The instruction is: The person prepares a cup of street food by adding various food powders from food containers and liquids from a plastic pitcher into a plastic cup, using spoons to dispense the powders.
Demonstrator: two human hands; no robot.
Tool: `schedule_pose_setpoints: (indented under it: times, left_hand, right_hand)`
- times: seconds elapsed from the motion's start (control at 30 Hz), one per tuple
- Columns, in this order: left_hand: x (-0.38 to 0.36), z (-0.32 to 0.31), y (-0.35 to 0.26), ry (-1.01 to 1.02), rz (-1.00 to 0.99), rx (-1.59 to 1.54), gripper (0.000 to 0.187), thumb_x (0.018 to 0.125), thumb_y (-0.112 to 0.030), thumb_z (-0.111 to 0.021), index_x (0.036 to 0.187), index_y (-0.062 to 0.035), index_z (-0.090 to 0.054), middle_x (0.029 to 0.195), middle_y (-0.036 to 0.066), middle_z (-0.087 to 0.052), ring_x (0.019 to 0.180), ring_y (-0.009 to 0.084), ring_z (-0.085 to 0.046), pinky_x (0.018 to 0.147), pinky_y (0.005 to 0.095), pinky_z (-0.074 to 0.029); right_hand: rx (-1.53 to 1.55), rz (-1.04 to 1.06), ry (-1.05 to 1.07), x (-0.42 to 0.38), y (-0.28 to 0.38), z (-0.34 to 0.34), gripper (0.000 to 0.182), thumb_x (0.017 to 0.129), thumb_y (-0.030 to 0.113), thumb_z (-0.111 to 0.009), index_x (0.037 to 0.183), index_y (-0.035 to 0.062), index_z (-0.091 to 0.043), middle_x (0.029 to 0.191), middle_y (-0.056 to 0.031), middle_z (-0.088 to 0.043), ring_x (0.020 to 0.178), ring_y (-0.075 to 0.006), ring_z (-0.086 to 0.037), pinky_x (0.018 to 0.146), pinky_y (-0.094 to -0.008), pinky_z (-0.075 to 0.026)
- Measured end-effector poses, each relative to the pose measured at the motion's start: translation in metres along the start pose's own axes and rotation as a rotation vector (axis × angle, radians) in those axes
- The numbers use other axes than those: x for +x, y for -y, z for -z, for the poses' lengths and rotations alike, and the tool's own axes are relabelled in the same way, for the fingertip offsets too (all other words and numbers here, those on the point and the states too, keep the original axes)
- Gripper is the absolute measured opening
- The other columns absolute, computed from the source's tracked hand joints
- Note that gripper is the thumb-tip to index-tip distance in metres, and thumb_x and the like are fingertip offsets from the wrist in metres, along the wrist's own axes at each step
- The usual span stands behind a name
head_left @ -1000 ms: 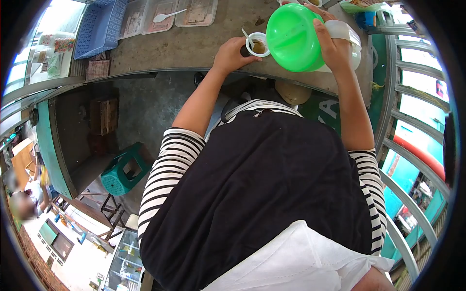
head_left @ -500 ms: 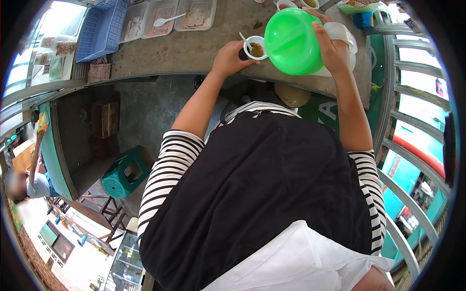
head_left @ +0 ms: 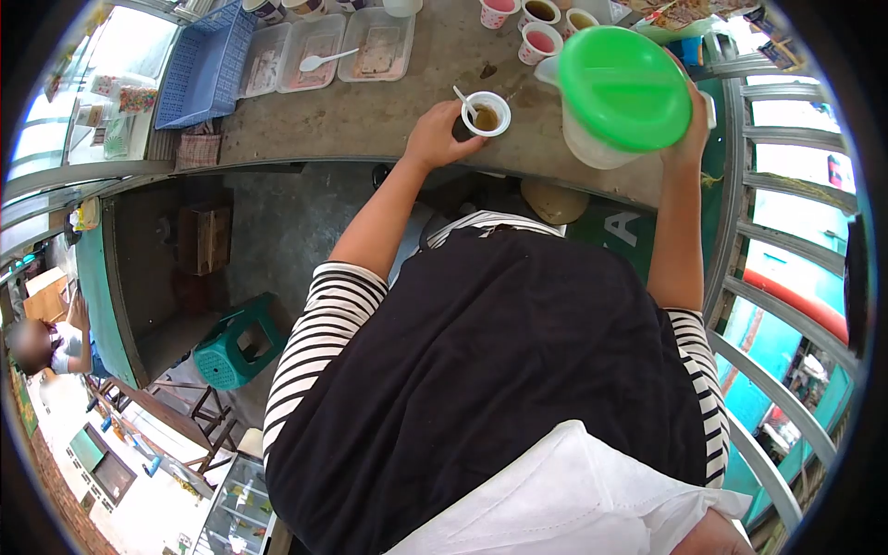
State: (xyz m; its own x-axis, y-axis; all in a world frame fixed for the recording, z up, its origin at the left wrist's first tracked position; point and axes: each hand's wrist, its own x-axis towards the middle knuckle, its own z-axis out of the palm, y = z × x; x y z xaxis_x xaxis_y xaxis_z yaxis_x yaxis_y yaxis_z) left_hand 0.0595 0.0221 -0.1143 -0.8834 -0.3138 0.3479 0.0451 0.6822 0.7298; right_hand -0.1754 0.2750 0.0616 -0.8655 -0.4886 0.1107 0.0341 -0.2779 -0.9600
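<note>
My left hand [head_left: 433, 136] is wrapped round a small white cup [head_left: 502, 114] near the counter's front edge. A brownish filling lies in the cup, and a white spoon [head_left: 463, 100] leans out of it towards the left. To the right is a pitcher [head_left: 589, 143] with a pale translucent body and a bright green lid [head_left: 624, 88]. My right hand [head_left: 686, 141] grips this pitcher on its right side, fingers partly hidden behind the lid. The spout [head_left: 548, 71] points left, apart from the cup and beside a cup of pink drink [head_left: 539, 43].
More cups with pink and dark drinks [head_left: 539, 12] stand behind the pitcher. Shallow plastic containers [head_left: 377, 55], one with a white spoon [head_left: 324, 60] across it, sit at the back left beside a blue basket [head_left: 196, 69]. Metal railings [head_left: 731, 185] border the right. A person [head_left: 65, 347] is at far left.
The pitcher has moved right, away from the cup, and its lid faces me less directly. My left hand stays on the cup. The view has shifted, showing more of the counter's back.
</note>
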Motion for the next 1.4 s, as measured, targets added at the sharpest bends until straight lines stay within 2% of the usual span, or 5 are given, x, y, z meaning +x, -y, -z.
schedule_pose_setpoints:
  times: [0.43, 0.57, 0.7, 0.83, 1.4]
  left_hand:
    - [0.003, -0.003, -0.008, -0.055, 0.145, -0.026, 0.065, 0.074, -0.030, -0.081, 0.129, -0.0069, -0.055, 0.118, 0.017, -0.065, 0.108, 0.0359, -0.062, 0.093, 0.0431, -0.050]
    - [0.003, 0.000, -0.011, -0.085, 0.099, 0.003, 0.061, 0.074, -0.028, -0.081, 0.127, -0.0069, -0.058, 0.122, 0.016, -0.064, 0.113, 0.0347, -0.061, 0.097, 0.0430, -0.047]
    - [0.008, -0.001, -0.003, -0.060, 0.023, 0.020, 0.058, 0.075, -0.030, -0.081, 0.124, -0.0081, -0.061, 0.121, 0.015, -0.065, 0.114, 0.0333, -0.060, 0.099, 0.0425, -0.045]
    - [0.005, -0.008, 0.000, -0.034, 0.080, 0.058, 0.062, 0.071, -0.032, -0.081, 0.125, -0.0093, -0.061, 0.117, 0.015, -0.067, 0.114, 0.0352, -0.060, 0.096, 0.0431, -0.048]
    - [0.006, -0.007, -0.001, -0.452, 0.181, -0.067, 0.062, 0.071, -0.015, -0.081, 0.126, -0.0061, -0.055, 0.116, 0.015, -0.066, 0.108, 0.0304, -0.066, 0.092, 0.0375, -0.052]
  right_hand:
    - [0.220, 0.028, -0.077, -0.023, -0.063, 0.076, 0.054, 0.104, 0.045, -0.042, 0.141, 0.0063, -0.047, 0.140, -0.0104, -0.054, 0.127, -0.0223, -0.052, 0.105, -0.0436, -0.043]
    - [-0.169, -0.013, -0.650, -0.094, -0.116, 0.048, 0.043, 0.103, 0.031, -0.051, 0.140, 0.0104, -0.042, 0.124, -0.0060, -0.058, 0.111, -0.0178, -0.057, 0.093, -0.0331, -0.047]
    - [-0.500, -0.299, -0.266, -0.148, -0.175, 0.021, 0.022, 0.093, 0.014, -0.062, 0.113, 0.0085, -0.056, 0.095, 0.0009, -0.055, 0.083, -0.0127, -0.056, 0.072, -0.0292, -0.047]
    - [-0.786, 0.146, 0.441, -0.109, -0.112, -0.072, 0.027, 0.084, 0.014, -0.069, 0.110, 0.0094, -0.063, 0.083, -0.0058, -0.057, 0.073, -0.0203, -0.058, 0.067, -0.0317, -0.048]
    - [-0.827, 0.290, 0.625, 0.003, -0.126, -0.148, 0.022, 0.090, 0.028, -0.069, 0.099, 0.0086, -0.075, 0.084, -0.0116, -0.071, 0.065, -0.0237, -0.067, 0.059, -0.0325, -0.051]
